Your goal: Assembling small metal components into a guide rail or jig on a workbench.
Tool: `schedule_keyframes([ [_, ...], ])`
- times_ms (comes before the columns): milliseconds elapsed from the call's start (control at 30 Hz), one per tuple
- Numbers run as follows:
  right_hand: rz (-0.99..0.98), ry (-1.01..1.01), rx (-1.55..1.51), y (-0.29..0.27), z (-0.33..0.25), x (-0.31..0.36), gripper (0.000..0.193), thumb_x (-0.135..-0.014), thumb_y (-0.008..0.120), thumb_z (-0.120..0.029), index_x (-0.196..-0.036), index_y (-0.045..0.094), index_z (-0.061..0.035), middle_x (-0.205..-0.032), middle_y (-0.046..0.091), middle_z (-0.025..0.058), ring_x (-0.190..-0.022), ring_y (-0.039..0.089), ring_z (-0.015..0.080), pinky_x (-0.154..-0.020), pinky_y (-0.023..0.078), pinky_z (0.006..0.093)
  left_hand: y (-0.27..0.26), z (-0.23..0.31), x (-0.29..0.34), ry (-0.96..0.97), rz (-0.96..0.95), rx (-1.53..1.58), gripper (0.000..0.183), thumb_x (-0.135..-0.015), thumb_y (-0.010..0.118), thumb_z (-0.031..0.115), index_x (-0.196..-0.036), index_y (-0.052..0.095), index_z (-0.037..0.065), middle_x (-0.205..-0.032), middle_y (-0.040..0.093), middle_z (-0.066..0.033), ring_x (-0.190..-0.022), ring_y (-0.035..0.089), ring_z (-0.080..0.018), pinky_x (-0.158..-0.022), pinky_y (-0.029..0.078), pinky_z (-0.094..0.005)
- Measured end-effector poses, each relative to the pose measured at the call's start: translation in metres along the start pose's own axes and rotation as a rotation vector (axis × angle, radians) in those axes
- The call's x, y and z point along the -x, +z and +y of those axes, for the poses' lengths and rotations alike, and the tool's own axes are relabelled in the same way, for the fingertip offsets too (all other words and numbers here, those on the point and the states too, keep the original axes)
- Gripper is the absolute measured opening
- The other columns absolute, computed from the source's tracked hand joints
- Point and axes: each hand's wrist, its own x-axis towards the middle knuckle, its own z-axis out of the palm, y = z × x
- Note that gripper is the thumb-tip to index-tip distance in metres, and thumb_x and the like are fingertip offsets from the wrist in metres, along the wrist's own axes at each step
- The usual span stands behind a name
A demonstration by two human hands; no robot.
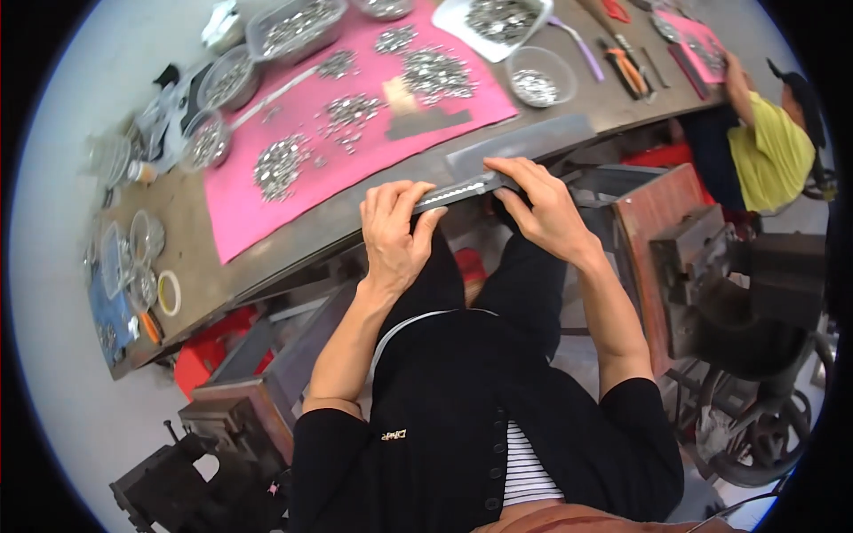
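Note:
Over the table's front edge I hold a dark narrow bar with a row of small shiny metal pieces along it. My left hand grips its left end between thumb and fingers. My right hand pinches the other end, its fingertips beside a small grey metal part there. Beyond the bar lies a pink mat with loose piles of small silvery metal pieces. A beige block and a flat grey strip rest on the mat. A greyish flat sheet lies at the table edge behind my right hand.
Plastic tubs of metal pieces stand around the mat. Pliers with orange handles and a purple-handled tool lie right of them. A person in yellow works at the far right. Dark machines flank me; a tape roll sits left.

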Motion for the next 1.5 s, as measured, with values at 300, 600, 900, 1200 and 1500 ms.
schedule_keyframes([
  [300, 0.043, -0.079, -0.008, 0.093, 0.0, -0.047, 0.04, -0.084, 0.073, -0.002, -0.123, 0.065, -0.0026, -0.115, 0.065, 0.0152, -0.108, 0.062, 0.0329, -0.092, 0.051, 0.039, -0.038, -0.07, 0.018, -0.084, 0.03, -0.166, 0.032, -0.08, 0.079, 0.015, -0.109, 0.07, 0.007, -0.1, 0.062, -0.0079, -0.094, 0.056, -0.0269, -0.083, 0.041, -0.0402],
  [600, 0.165, -0.16, 0.091, 0.112, 0.009, -0.06, 0.058, -0.074, 0.084, -0.011, -0.127, 0.061, -0.0039, -0.125, 0.058, 0.0157, -0.113, 0.056, 0.0359, -0.097, 0.048, 0.0435, -0.032, -0.084, -0.004, -0.037, 0.108, -0.32, 0.027, -0.085, 0.075, 0.016, -0.111, 0.075, 0.012, -0.109, 0.064, -0.006, -0.106, 0.056, -0.0272, -0.096, 0.038, -0.0453],
  [900, 0.211, -0.165, 0.1, 0.119, 0.019, -0.059, 0.052, -0.077, 0.082, -0.012, -0.124, 0.062, -0.0036, -0.117, 0.059, 0.0145, -0.109, 0.056, 0.0349, -0.094, 0.048, 0.0437, -0.019, -0.07, -0.001, 0.061, 0.171, -0.213, 0.027, -0.086, 0.074, 0.01, -0.113, 0.069, 0.01, -0.122, 0.069, -0.0074, -0.128, 0.057, -0.0286, -0.119, 0.022, -0.0538],
  [1200, 0.243, -0.191, 0.139, 0.118, 0.023, -0.054, 0.047, -0.077, 0.082, -0.014, -0.119, 0.063, -0.0034, -0.114, 0.059, 0.0135, -0.108, 0.055, 0.0336, -0.094, 0.048, 0.0431, -0.093, -0.067, 0.077, -0.612, 0.536, 0.592, 0.035, -0.11, 0.041, 0.018, -0.136, 0.043, -0.005, -0.127, 0.06, -0.0248, -0.103, 0.069, -0.0289, -0.082, 0.059, -0.0358],
  [1500, 0.243, -0.18, 0.145, 0.122, 0.02, -0.056, 0.046, -0.077, 0.082, -0.014, -0.118, 0.064, -0.0031, -0.115, 0.059, 0.0133, -0.107, 0.055, 0.0339, -0.094, 0.047, 0.0437, -0.08, -0.054, 0.047, -0.414, -0.02, 0.412, 0.041, -0.095, 0.066, 0.005, -0.135, 0.056, 0.001, -0.105, 0.068, -0.0113, -0.085, 0.066, -0.0187, -0.069, 0.052, -0.0283],
])
